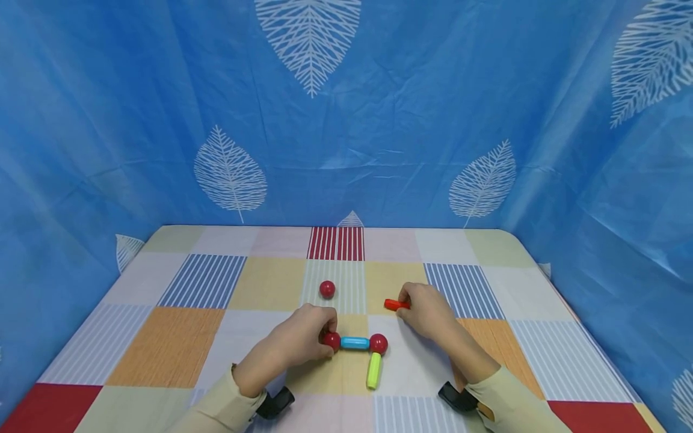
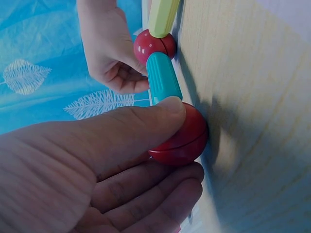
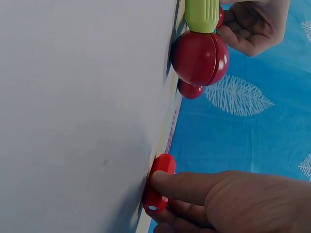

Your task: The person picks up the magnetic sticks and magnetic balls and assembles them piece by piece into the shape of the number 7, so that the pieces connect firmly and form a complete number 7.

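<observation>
My left hand [image 1: 304, 337] pinches a dark red ball [image 2: 187, 138] between thumb and fingers. A blue rod [image 1: 355, 343] joins that ball to a second red ball [image 1: 378, 344]. From the second ball a yellow-green rod [image 1: 374, 371] points toward the near side of the table. To the right and farther back, my right hand [image 1: 428, 310] pinches a short red rod [image 3: 159, 182] close to the tabletop, apart from the joined pieces. Another red ball [image 1: 327, 289] lies loose behind the left hand.
A patchwork-patterned cloth [image 1: 162, 346] covers the table. Blue curtains [image 1: 379, 120] with white leaf prints hang behind it and at both sides. Each wrist carries a black camera, one of them on the left wrist [image 1: 275, 403].
</observation>
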The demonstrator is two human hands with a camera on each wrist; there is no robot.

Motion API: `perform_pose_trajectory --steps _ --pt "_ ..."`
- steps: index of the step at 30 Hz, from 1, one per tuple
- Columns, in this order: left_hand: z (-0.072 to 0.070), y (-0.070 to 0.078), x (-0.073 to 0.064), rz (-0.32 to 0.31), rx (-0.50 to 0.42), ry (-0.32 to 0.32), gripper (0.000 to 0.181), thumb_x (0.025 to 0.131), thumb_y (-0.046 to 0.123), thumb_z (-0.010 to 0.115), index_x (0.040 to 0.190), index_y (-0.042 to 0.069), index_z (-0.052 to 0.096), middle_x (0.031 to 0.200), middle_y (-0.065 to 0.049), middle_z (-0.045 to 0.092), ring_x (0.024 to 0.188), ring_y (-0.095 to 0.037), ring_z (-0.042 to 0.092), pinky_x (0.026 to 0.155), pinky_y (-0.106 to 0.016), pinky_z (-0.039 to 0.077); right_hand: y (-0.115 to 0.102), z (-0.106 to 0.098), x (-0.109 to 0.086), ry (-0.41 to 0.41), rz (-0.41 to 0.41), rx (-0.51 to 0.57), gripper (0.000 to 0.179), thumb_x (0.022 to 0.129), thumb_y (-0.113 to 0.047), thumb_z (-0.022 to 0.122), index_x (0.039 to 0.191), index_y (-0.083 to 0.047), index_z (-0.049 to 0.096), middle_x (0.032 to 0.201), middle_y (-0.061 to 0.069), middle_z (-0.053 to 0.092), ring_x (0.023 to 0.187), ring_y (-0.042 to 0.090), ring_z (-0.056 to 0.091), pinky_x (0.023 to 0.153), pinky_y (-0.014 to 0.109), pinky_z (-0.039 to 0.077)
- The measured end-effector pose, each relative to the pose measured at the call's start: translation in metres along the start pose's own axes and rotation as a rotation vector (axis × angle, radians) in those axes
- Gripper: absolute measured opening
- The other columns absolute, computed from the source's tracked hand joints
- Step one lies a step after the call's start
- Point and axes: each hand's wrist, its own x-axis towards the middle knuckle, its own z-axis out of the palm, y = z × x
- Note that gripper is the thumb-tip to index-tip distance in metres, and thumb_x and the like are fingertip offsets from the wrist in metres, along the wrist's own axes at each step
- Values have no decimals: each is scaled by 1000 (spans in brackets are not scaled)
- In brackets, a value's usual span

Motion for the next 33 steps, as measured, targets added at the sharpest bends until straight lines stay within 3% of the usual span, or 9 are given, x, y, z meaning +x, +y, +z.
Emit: perform_pose_trajectory --steps 25,33 --pt "1 2 -1 -3 2 6 31 72 10 86 79 14 56 70 6 55 63 -7 47 56 -23 43 4 -2 -24 6 27 43 21 75 -9 82 83 -12 63 67 -3 52 59 15 46 52 29 39" --pt "0 2 -1 -5 5 3 31 72 11 86 79 14 56 70 5 55 64 -7 47 57 -23 42 3 -7 -31 15 19 54 20 75 -8 81 82 -13 63 74 -3 59 62 15 47 55 30 41"
